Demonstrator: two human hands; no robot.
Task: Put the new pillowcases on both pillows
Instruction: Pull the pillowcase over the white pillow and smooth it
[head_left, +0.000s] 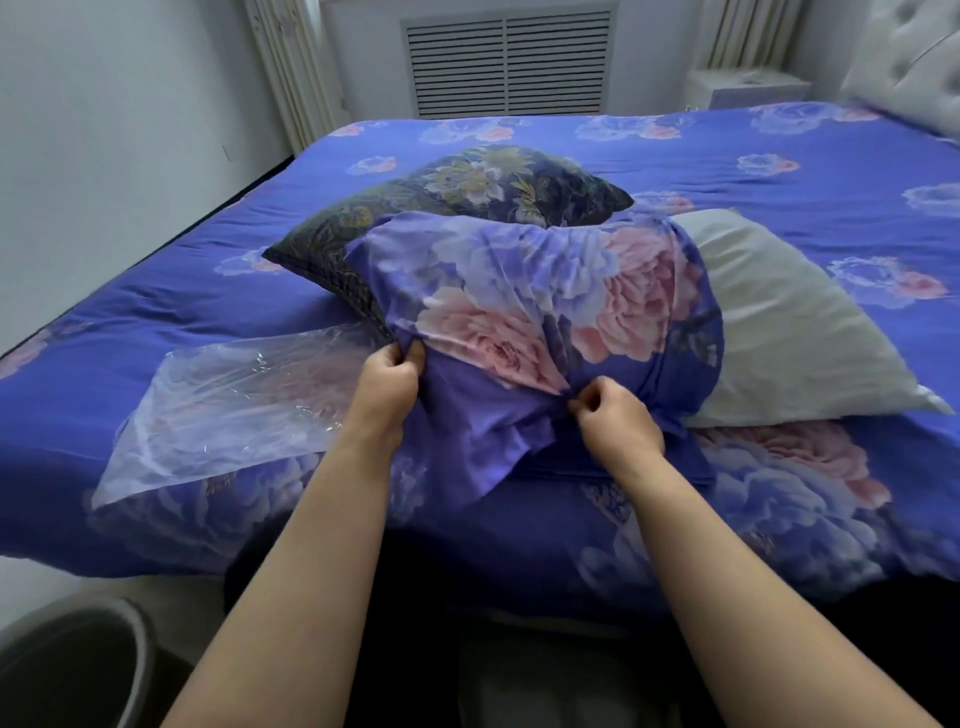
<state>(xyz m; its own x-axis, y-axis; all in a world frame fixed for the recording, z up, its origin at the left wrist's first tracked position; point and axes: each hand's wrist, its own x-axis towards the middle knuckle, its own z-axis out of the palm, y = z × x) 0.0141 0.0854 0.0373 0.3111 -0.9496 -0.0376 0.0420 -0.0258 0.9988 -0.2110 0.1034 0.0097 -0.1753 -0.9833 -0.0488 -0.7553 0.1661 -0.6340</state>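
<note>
The fingers of the left hand (387, 376) are curled tight on the near left edge of the new pillowcase (530, 296), and those of the right hand (618, 421) are pinched on a gathered fold of the same purple, rose-printed cloth just beside them. Between the two grips the hem is bunched, with a loose flap of plain purple lining hung below the fingers toward the edge of the bed (779, 161).

Beyond the fingers the pillowcase is seen drawn over part of a white pillow (779, 322); the far right end of that pillow is left bare and uncovered. Behind it, farther from the fingers, a second pillow (467, 197) is lain in a dark floral cover, apparently not yet changed. Left of the left fingers a clear plastic bag (228, 410) is spread flat on the bedspread. Under the right fingers a folded purple piece is glimpsed, possibly the second new case, though that cannot be told for certain.

The task is judged to be at an early stage: the first pillow is partly sleeved, and the second is wholly left to do.
</note>
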